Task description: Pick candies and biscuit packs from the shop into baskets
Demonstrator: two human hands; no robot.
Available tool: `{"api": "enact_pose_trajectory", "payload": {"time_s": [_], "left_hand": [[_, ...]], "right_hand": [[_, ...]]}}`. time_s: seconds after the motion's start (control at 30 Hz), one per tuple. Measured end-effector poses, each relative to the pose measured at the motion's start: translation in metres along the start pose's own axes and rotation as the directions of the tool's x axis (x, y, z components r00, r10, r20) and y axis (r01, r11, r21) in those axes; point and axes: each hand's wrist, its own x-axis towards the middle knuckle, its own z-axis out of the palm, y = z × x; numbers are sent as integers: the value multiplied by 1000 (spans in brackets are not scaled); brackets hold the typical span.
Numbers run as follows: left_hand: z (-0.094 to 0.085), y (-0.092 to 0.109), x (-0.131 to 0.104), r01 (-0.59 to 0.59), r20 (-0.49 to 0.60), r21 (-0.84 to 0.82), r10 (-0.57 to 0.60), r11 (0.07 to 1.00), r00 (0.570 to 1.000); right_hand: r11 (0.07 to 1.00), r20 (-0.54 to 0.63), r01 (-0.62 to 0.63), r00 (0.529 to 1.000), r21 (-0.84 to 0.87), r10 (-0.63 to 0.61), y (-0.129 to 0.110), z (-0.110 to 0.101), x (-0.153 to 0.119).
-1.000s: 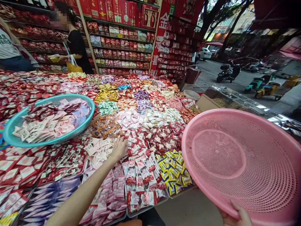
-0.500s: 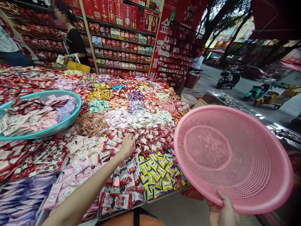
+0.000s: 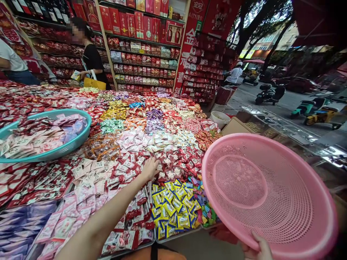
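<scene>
My left hand lies on the dark red wrapped candies, its fingers stretched forward and bent slightly down onto the packets. I see nothing held in it, though the fingertips are partly hidden. My right hand grips the near rim of a large round pink plastic basket, thumb on the inside. The basket is tilted toward me, and no candy shows in it. Just in front of my left forearm are yellow-and-blue wrapped candies and red-and-white packets.
A turquoise basket full of pink and red packets stands at left on the heaped display. Purple packets fill the near left tray. Across the display are a person with a yellow bag and shelves of red boxes. Parked scooters stand at right.
The view has shifted slightly, and the pink basket sits a little lower in it. My left hand stays on the dark red candies, having moved slightly relative to the packets.
</scene>
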Motion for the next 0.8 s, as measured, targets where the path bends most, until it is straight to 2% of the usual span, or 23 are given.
{"api": "enact_pose_trajectory", "payload": {"time_s": [0.17, 0.3, 0.47, 0.53, 0.6, 0.7, 0.8], "left_hand": [[-3, 3, 6, 73, 81, -44, -69, 996, 994], [-7, 9, 10, 158, 153, -158, -134, 975, 979], [-17, 10, 4, 302, 219, -413, -229, 859, 948], [-25, 8, -3, 347, 231, -544, -261, 764, 937], [-35, 6, -14, 373, 242, -686, -287, 625, 927], [-46, 9, -33, 371, 274, -868, -305, 331, 912], [-48, 19, -49, 322, 306, -947, -289, 9, 907]], "right_hand": [[999, 110, -27, 994, 38, 23, 2, 12, 15], [1000, 177, -13, 984, 1, 13, 5, 20, 24], [999, 203, -22, 979, -25, 27, 6, 27, 29], [1000, 222, -12, 975, -19, 16, 5, 30, 26], [1000, 223, -16, 975, -11, 18, 5, 34, 23], [998, 209, -55, 977, 12, 51, 7, 39, 19], [998, 225, -55, 973, 21, 49, 12, 45, 18]]}}
